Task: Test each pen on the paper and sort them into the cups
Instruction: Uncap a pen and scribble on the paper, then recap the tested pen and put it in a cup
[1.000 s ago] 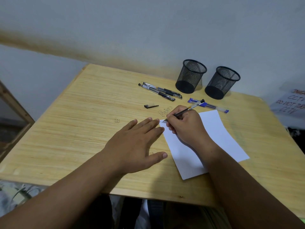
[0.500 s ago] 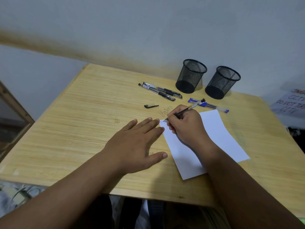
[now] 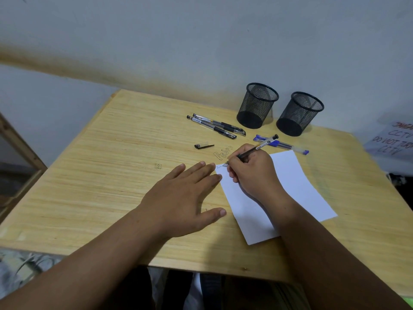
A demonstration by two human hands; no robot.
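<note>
Your right hand (image 3: 252, 173) pinches a black gel pen (image 3: 257, 147), tip on the white paper sheet's (image 3: 297, 184) far-left corner beside small writing. Your left hand (image 3: 178, 202) lies flat, fingers spread, fingertips touching the sheet's left edge. Beyond the sheet stand two black mesh cups (image 3: 257, 106), contents not discernible. Left of them lie two black pens (image 3: 214, 126); a loose cap (image 3: 203, 146) and blue pens (image 3: 288, 145) lie nearer the sheet.

Since the earlier frames, small dark ink marks (image 3: 219, 167) have appeared at the top left corner of the paper (image 3: 295, 175). The right hand (image 3: 252, 173), gripping the black pen (image 3: 252, 151), has shifted slightly, the nib now resting just right of the marks.
</note>
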